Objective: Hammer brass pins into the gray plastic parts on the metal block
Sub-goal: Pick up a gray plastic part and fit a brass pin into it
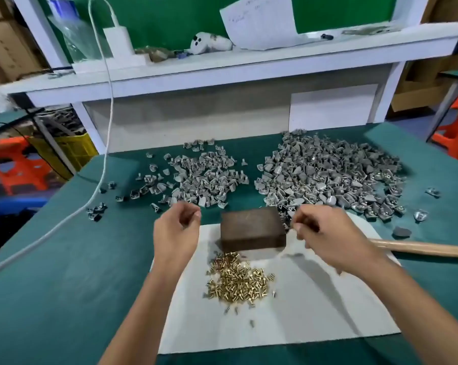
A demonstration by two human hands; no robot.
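The dark metal block [251, 227] stands on a white sheet [315, 312], with nothing on its top. In front of it lies a heap of brass pins [238, 283]. Gray plastic parts lie in two piles behind, a left pile [204, 175] and a larger right pile [328, 175]. My left hand [176, 233] hovers left of the block, fingers curled, thumb and forefinger tips together, nothing visible between them. My right hand [328, 235] hovers at the block's right corner. It is motion-blurred with fingers curled, and any object at its fingertips is unclear.
A wooden hammer handle [420, 248] lies on the right, its head hidden behind my right hand. A white cable [101, 180] runs down across the green table's left side. A white shelf frame [222, 69] stands behind the piles. Stray gray parts [96, 209] lie at the left.
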